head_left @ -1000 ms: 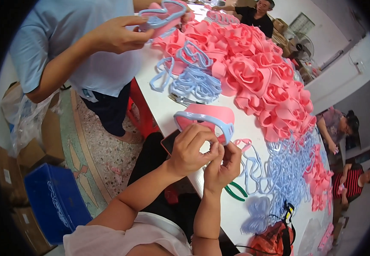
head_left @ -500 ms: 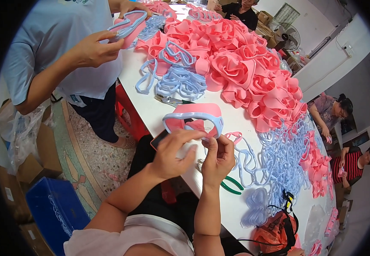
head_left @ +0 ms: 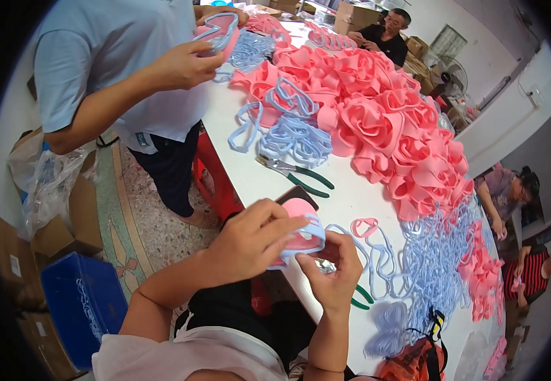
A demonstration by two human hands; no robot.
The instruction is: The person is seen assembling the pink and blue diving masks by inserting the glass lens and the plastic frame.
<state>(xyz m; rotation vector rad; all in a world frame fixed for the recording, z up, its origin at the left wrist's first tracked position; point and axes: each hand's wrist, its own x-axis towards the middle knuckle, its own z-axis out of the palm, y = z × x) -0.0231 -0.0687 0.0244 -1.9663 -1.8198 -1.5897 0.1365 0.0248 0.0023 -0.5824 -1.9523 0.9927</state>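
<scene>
My left hand [head_left: 253, 238] and my right hand [head_left: 334, 270] hold a soft pink piece with a light blue rim [head_left: 299, 208], shaped like a goggle frame, over the table's near edge. Left fingers wrap over its top and side; right fingers and thumb grip its right end. Part of it is hidden behind the left hand. A dark phone [head_left: 307, 198] lies just beyond it. Green-handled pliers [head_left: 315, 186] rest past the phone, and another pair's green handle [head_left: 364, 294] shows beside my right hand. Loose blue rims [head_left: 386, 276] and a small pink loop [head_left: 364, 227] lie to the right.
A large heap of pink pieces [head_left: 370, 120] covers the table's middle, with blue rim piles [head_left: 297, 140] [head_left: 437, 260] beside it. At left a standing person [head_left: 129, 70] holds a similar piece. Others sit around the table. A blue bin [head_left: 81, 305] stands on the floor.
The goggle-shaped piece has come lower and nearer to me and is turned, with my left hand now over it. My view has shifted, showing the pliers and phone more fully.
</scene>
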